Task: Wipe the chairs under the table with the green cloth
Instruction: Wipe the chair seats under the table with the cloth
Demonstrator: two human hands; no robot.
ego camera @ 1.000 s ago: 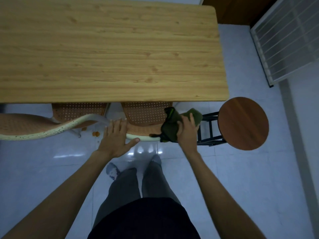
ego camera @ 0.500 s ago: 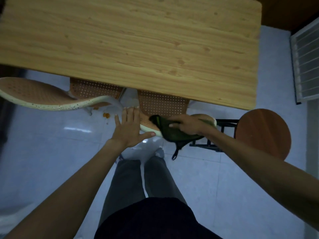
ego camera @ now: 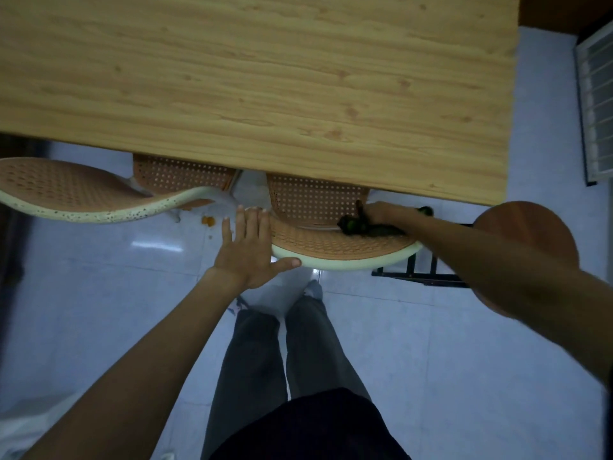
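Two orange perforated chairs with cream rims stand tucked under the wooden table (ego camera: 265,78). On the near chair (ego camera: 331,242), my right hand (ego camera: 384,212) presses the dark green cloth (ego camera: 360,225) against the inner side of the backrest, near the seat. The cloth is mostly hidden under my hand and forearm. My left hand (ego camera: 247,247) grips the left end of that backrest, thumb along the cream rim. The second chair (ego camera: 66,190) stands to the left, its backrest curving away.
A round brown stool (ego camera: 527,227) on a black frame stands right of the near chair, partly behind my right arm. Small orange crumbs (ego camera: 209,220) lie on the white tiled floor between the chairs. A barred panel (ego camera: 593,104) leans at the far right.
My right hand has carried the cloth from the top rim of the backrest down and forward onto its inner face. My view has leaned closer. The left hand keeps its grip.
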